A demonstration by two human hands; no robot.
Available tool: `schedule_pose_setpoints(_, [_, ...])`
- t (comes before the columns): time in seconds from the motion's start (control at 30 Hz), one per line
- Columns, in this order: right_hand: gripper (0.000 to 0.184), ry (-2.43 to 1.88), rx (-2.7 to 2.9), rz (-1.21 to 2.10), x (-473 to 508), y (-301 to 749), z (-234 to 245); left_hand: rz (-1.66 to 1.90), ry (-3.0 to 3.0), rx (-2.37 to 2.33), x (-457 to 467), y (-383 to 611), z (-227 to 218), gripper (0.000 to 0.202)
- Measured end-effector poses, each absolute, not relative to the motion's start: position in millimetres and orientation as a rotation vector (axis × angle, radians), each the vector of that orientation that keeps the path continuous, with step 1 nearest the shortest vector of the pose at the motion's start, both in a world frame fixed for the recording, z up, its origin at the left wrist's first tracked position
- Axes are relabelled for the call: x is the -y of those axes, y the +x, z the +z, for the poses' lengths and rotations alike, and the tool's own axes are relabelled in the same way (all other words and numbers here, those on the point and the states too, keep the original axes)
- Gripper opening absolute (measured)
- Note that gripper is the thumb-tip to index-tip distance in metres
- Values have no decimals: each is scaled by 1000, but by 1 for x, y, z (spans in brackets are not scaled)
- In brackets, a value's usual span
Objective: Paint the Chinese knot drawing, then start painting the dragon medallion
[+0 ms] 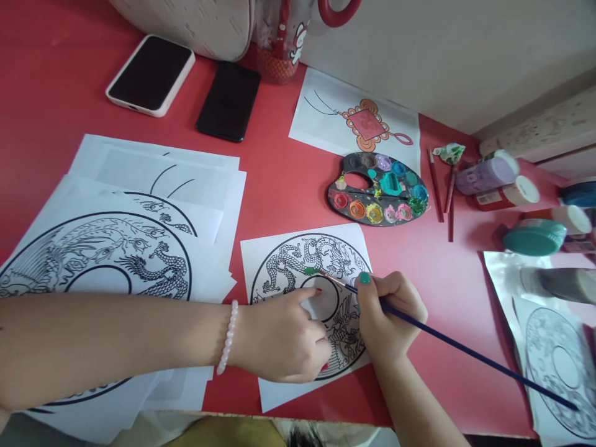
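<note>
My right hand (386, 316) is closed round a long blue paintbrush (470, 355). The brush's green-tipped bristles touch a small sheet with a black-line dragon circle (284, 261) on the red table. My left hand (284, 338) rests on the same sheet, with the index finger stretched out and pressing the paper near the inner ring and the other fingers curled under. A white bead bracelet (228, 338) sits on that wrist.
A dark paint palette (377, 189) with several colour wells lies behind the sheet. Paint bottles (493, 177) and red brushes (440, 192) lie at the right. A stack of printed sheets (139, 217) is at the left, two phones (151, 74) at the back.
</note>
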State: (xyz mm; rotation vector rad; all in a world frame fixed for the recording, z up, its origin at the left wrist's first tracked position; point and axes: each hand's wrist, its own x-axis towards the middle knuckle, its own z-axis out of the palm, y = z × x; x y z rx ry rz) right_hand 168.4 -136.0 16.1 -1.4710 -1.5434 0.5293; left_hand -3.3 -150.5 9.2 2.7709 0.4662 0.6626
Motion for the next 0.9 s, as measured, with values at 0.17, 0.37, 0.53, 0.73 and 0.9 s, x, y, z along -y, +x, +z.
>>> schedule_pose_setpoints(0.17, [33,-1416,1573,562,135,168,15,650,2770,-470,151,-4,8,20])
schedule_pose_setpoints(0.37, [35,-1444,1559,507,133,165,19,652,2766,-470,151,-4,9,21])
schedule_pose_setpoints(0.53, [33,-1390,1583,579,134,167,16,652,2768,-475,150,-3,10,21])
schedule_pose_setpoints(0.73, [33,-1434,1554,523,132,166,17,622,2772,-458,150,-4,9,22])
schedule_pose_setpoints(0.9, [32,-1412,1552,560,132,166,17,619,2777,-460,150,-4,9,22])
